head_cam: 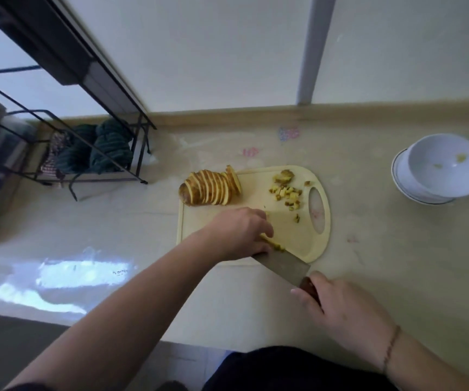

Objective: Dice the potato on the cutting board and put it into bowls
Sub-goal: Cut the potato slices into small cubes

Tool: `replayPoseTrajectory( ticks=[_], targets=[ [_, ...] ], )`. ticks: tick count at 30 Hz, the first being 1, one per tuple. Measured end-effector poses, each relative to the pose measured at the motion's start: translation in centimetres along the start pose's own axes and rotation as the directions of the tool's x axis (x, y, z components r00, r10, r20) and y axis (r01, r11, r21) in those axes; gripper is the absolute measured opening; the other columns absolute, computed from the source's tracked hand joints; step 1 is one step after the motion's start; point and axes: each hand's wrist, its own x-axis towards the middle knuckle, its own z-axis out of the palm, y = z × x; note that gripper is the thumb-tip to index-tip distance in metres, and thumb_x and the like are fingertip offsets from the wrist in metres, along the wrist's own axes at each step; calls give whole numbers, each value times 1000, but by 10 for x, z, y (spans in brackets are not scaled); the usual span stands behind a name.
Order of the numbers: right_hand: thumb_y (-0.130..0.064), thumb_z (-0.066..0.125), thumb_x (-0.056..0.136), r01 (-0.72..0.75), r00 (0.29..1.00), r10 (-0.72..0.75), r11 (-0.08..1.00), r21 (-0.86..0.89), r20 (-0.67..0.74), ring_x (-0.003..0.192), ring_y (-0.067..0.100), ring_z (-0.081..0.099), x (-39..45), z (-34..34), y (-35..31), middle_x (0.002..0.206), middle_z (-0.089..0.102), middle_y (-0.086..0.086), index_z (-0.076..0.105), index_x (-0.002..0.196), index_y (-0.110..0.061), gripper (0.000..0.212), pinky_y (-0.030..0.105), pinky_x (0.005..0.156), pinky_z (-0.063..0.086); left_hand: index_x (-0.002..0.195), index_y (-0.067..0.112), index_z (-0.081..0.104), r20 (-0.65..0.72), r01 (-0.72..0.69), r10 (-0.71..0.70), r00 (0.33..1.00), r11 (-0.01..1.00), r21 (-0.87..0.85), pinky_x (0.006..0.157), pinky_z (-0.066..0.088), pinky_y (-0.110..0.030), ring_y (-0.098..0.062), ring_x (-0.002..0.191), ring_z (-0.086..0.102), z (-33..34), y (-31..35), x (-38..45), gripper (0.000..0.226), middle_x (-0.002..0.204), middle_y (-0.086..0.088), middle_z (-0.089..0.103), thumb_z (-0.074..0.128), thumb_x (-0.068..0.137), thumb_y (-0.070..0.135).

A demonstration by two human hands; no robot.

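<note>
A pale cutting board (289, 225) lies on the counter. At its far left corner sits a sliced potato (210, 187), the slices leaning together. A small heap of potato dice (288, 194) lies near the board's handle hole. My left hand (239, 231) holds potato strips (273, 243) down at the board's near edge, fingers curled over them. My right hand (340, 303) grips the brown handle of a cleaver (281, 266), whose blade rests against the strips beside my left fingers. Two stacked white bowls (442, 167) stand at the far right, with a few bits inside the top one.
A black wire rack (86, 153) holding dark green cloths stands on the counter at the far left, beside the wall. A grey vertical post (313, 49) rises from the back edge. The counter's front edge runs close below my arms.
</note>
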Motion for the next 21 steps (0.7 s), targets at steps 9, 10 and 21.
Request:
replayPoseTrajectory(
  ticks=[9, 10, 21],
  targets=[
    [-65, 19, 96, 18, 999, -17, 999, 40, -28, 72, 13, 52, -10, -3, -3, 82, 52, -7, 41, 102, -28, 43, 30, 65, 45, 117, 22, 75, 112, -186, 178, 978, 980, 70, 91, 54, -37, -16, 104, 59, -2, -6, 19, 26, 116, 4, 64, 58, 102, 34],
    [-65, 19, 96, 14, 1000, -14, 999, 34, -14, 75, 14, 53, -12, -4, -3, 85, 53, -6, 42, 104, -28, 45, 32, 69, 46, 118, 21, 75, 129, -216, 205, 970, 973, 76, 92, 54, -36, -16, 104, 59, -3, -8, 20, 26, 116, 4, 64, 57, 103, 34],
    [-89, -34, 28, -18, 990, 29, 997, -80, 138, 105, 14, 61, -57, -1, 27, 115, 63, -8, 32, 97, -38, 108, 26, 73, 37, 97, 9, 74, -60, -590, 618, 784, 771, 241, 71, 60, -38, -25, 92, 64, 19, -40, 26, 12, 106, -8, 68, 76, 88, 16]
  ],
)
